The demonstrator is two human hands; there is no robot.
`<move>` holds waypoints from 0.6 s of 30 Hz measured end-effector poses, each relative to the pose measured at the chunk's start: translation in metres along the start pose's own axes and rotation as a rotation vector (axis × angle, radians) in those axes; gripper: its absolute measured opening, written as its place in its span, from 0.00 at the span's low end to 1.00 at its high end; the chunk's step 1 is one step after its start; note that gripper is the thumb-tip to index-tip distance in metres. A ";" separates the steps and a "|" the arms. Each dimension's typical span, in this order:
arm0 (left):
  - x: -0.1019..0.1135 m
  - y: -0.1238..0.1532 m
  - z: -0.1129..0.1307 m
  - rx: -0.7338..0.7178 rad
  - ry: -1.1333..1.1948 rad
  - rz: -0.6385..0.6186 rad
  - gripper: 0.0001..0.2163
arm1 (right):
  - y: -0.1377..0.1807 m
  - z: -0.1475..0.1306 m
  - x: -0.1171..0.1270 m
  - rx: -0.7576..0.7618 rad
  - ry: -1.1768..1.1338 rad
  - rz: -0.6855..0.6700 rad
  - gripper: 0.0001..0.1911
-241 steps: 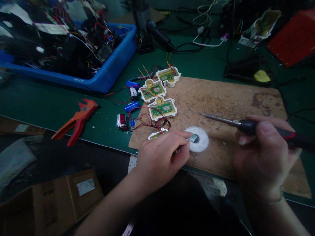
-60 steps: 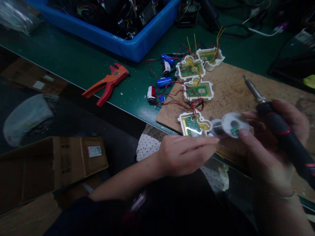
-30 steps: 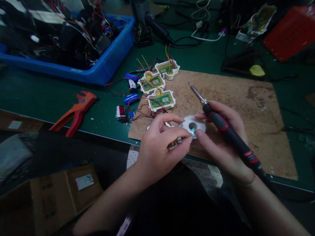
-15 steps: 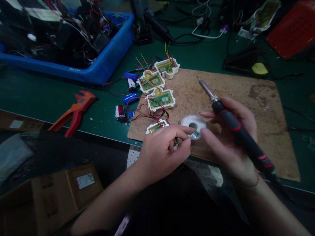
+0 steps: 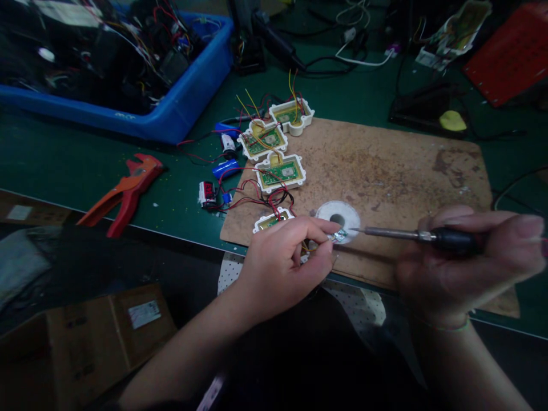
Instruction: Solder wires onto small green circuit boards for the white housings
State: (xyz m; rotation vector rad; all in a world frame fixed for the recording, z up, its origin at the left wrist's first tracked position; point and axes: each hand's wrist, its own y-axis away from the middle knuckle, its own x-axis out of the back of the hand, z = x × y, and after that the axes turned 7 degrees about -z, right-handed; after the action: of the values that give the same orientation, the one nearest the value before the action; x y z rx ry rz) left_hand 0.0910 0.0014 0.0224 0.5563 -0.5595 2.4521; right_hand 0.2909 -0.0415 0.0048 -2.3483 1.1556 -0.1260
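My left hand [image 5: 293, 254] pinches a small green circuit board [image 5: 339, 235] between thumb and fingertips, over the near edge of a white spool [image 5: 353, 214]. My right hand [image 5: 466, 262] is closed round a soldering iron [image 5: 447, 238]. The iron lies nearly level, its tip pointing left and close to the small board; whether they touch I cannot tell. Under my left hand, a white housing with a circuit board inside [image 5: 268, 220] is partly hidden. Beyond it, several similar open housings [image 5: 280, 173] with green boards and loose wires line the left side of the brown work board [image 5: 385, 160].
Wired batteries [image 5: 225, 169] lie left of the housings. Red-orange cutting pliers [image 5: 128, 191] rest on the green table. A blue bin [image 5: 171, 117] full of wired parts stands back left. At the back right are a yellow sponge [image 5: 452, 121] and a red box [image 5: 511, 57].
My right hand has turned and moved right and slightly down, swinging the soldering iron from pointing up and away to pointing left at the small board. My left hand has barely moved.
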 end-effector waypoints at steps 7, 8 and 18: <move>0.001 -0.001 0.000 0.000 0.010 -0.015 0.06 | 0.005 -0.009 -0.008 0.033 -0.017 -0.063 0.12; 0.001 -0.001 0.000 0.000 0.011 -0.019 0.06 | 0.006 -0.010 -0.008 0.044 -0.018 -0.089 0.11; 0.003 -0.001 0.000 -0.007 0.009 -0.034 0.06 | 0.009 -0.013 -0.008 0.005 0.039 -0.153 0.12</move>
State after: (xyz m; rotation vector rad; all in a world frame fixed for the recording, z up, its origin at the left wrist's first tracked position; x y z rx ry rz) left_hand 0.0896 0.0036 0.0236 0.5469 -0.5502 2.4191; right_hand 0.2757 -0.0453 0.0123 -2.4379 0.9918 -0.2291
